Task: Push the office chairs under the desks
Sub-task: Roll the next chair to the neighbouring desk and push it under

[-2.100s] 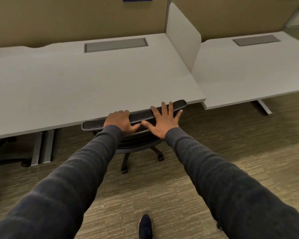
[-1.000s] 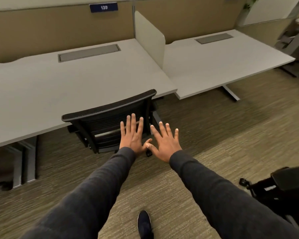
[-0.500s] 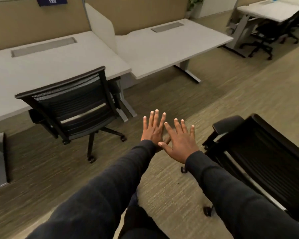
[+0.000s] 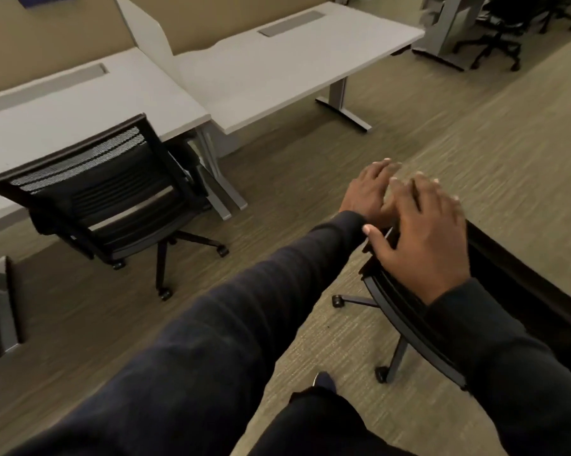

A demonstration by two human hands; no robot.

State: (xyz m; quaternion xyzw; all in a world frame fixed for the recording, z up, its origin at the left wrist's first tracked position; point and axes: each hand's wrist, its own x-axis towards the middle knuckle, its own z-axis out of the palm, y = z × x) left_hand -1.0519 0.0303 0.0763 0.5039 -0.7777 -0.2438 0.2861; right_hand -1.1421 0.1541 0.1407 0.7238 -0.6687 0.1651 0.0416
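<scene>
A black mesh office chair (image 4: 106, 192) stands on the left with its back to me, its seat partly under the left grey desk (image 4: 80, 103). A second black chair (image 4: 521, 284) stands on the carpet at lower right, away from the right grey desk (image 4: 294, 60). My right hand (image 4: 419, 238) is spread over the near corner of this second chair, fingers loose. Just beyond it, my left hand (image 4: 368, 192) is also stretched out with loose fingers. The motion blur hides whether either hand touches the chair.
A white divider panel (image 4: 146, 24) separates the two desks. Grey metal desk legs (image 4: 218, 179) stand between the chair and the right desk. More black chairs (image 4: 498, 37) and another desk sit at the far right. My shoe (image 4: 323, 380) shows below.
My hands left the first chair's backrest at the left desk. My view swung right, and both hands moved over to the second chair at lower right.
</scene>
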